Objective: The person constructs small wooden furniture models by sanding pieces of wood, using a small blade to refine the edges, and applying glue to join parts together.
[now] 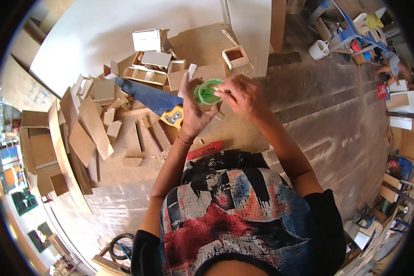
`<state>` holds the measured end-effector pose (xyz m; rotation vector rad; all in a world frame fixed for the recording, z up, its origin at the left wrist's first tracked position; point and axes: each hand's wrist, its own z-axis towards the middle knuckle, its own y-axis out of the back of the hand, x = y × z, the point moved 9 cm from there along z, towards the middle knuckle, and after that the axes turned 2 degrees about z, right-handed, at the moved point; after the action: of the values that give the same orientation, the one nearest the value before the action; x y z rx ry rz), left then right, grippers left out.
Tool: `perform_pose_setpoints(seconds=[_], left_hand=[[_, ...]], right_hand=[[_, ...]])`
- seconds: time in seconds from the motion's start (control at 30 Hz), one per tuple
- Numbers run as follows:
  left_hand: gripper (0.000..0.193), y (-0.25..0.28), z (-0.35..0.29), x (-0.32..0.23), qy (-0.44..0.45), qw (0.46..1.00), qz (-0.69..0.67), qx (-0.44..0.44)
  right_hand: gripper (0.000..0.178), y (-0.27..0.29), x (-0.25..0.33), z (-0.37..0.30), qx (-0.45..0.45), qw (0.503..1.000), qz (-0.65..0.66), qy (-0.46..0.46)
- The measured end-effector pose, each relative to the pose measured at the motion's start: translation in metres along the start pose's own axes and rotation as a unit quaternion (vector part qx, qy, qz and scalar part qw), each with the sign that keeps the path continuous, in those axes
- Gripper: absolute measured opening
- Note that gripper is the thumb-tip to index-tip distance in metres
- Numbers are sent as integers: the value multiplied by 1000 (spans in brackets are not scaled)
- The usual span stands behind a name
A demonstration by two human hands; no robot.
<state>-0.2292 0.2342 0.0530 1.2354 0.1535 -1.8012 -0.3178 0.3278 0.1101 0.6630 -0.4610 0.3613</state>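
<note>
My left hand (195, 116) is wrapped round a small green tub (198, 93), its open top facing up, above the near part of the workbench. Green shows inside the tub; I cannot make out what it contains. My right hand (244, 97) is closed in a pinch at the tub's right rim, with a small pale stick between the fingertips, its tip over the opening. Just left of my left hand, a handsaw (148, 95) lies on the bench, its blue blade pointing to the far left and its yellow handle partly behind my wrist.
Small wooden boxes (151, 40) and a little open box (235, 57) stand at the back of the bench. Many wood offcuts (95, 120) cover its left side. A red tool (204, 150) lies at the near edge. A white bucket (318, 49) and another person (394, 66) are far right.
</note>
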Motion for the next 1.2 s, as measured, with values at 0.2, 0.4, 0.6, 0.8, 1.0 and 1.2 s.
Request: perform_pose_setpoints(seconds=[0.2,0.4,0.6,0.8,1.0,1.2], left_hand=[[89,37,-3,-37,-49,990,123,-44],[68,58,-2,-63,-75,976,173,-112],[66,67,-6,-67,-95,983,82,-133],[66,67,-3,-74,-100,985,99,-98],[67,66,-2,-73,-96,988,95,-77],[66,66,-4,-72,-86,991,76,-76]], right_hand=[[16,11,67,28,27,992,-63,102],[13,-6,87,39,99,990,-86,44],[22,-16,99,32,126,987,-102,21],[30,-15,99,32,143,984,-87,53],[32,-11,101,33,146,985,-77,57],[30,-9,107,31,173,976,-104,80]])
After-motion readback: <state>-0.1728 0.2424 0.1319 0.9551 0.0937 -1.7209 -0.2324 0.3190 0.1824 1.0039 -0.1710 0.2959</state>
